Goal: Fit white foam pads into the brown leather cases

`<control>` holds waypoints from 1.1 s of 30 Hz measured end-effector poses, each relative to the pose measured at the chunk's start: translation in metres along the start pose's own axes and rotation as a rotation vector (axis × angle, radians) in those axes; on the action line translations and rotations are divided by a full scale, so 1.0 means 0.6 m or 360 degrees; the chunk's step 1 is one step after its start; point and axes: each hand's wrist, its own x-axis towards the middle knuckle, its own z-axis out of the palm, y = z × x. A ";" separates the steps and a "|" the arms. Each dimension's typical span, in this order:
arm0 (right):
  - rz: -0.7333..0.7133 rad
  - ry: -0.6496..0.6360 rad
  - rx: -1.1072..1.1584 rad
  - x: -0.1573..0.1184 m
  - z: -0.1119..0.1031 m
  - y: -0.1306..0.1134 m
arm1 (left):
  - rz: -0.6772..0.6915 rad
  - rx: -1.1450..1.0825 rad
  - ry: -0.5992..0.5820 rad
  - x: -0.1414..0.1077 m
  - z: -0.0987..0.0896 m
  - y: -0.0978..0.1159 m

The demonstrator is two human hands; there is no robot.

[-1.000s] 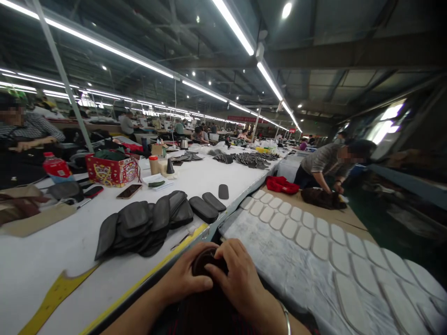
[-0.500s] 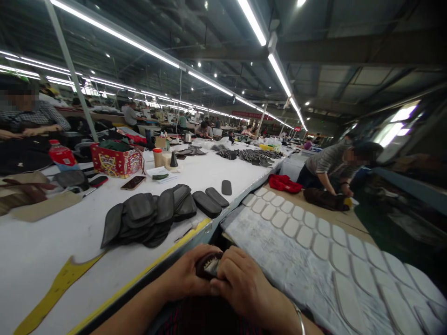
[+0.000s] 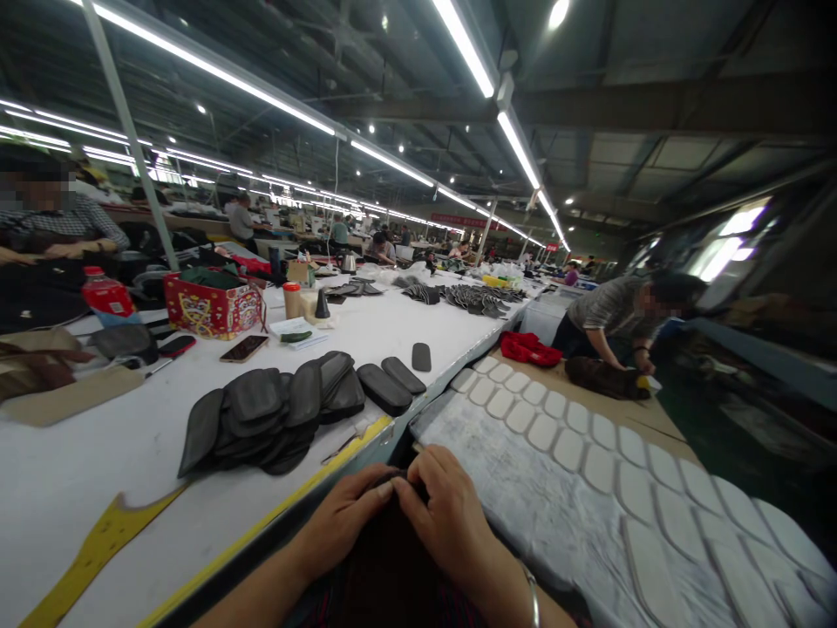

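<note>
My left hand (image 3: 350, 519) and my right hand (image 3: 441, 506) meet close in front of my body, at the table's front edge. Between their thumbs and fingers they pinch a small dark brown piece (image 3: 398, 476), of which only a thin edge shows; I cannot make out its exact kind. A bracelet circles my right wrist. Dark cloth or material (image 3: 385, 567) lies below the hands, over my lap. Nearest on the table is a pile of dark grey rounded pads (image 3: 255, 419), with a few separate pads (image 3: 384, 390) beside it.
A yellow strip (image 3: 98, 558) lies on the white table (image 3: 85, 488) at left. Farther back are a phone (image 3: 244, 348), a red patterned box (image 3: 213, 305) and a bottle (image 3: 108, 296). Pale rounded pieces (image 3: 602, 467) cover the right-hand surface. A co-worker (image 3: 602, 318) bends over brown material there.
Both hands have shifted slightly, and the brown piece has turned, so its notched, pale inner side no longer shows. My thumbs now meet along its top edge.
</note>
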 end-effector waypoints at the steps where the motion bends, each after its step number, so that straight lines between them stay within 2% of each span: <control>1: 0.0093 0.0035 0.0004 -0.003 0.001 0.002 | -0.0011 0.0003 0.0038 -0.002 -0.002 -0.004; 4: 0.0416 0.0009 0.0011 -0.014 0.001 0.009 | -0.0048 0.0025 0.0183 -0.005 -0.009 -0.011; 7: 0.0536 -0.0179 0.0045 -0.021 0.001 0.013 | -0.0101 0.0046 0.0206 -0.004 -0.014 -0.003; 11: 0.0522 -0.0221 0.0049 -0.019 0.001 0.012 | -0.0167 0.0002 0.0078 0.002 -0.012 0.018; 18: 0.0403 -0.0302 0.0189 -0.014 0.009 0.011 | -0.0377 -0.0047 0.0110 0.003 -0.007 0.030; 22: 0.0317 -0.0303 0.0275 -0.016 0.002 0.011 | -0.0486 -0.0005 -0.0008 0.012 -0.009 0.045; 24: 0.0306 -0.0320 0.0266 -0.019 -0.005 0.009 | -0.0461 0.0054 -0.0058 0.018 -0.007 0.053; 29: 0.0447 -0.0276 0.0122 -0.032 -0.008 0.014 | -0.0376 0.0313 0.0004 0.030 0.000 0.051; 33: 0.0439 -0.0332 0.0384 -0.036 -0.008 0.025 | -0.0405 0.0330 0.0041 0.029 -0.007 0.041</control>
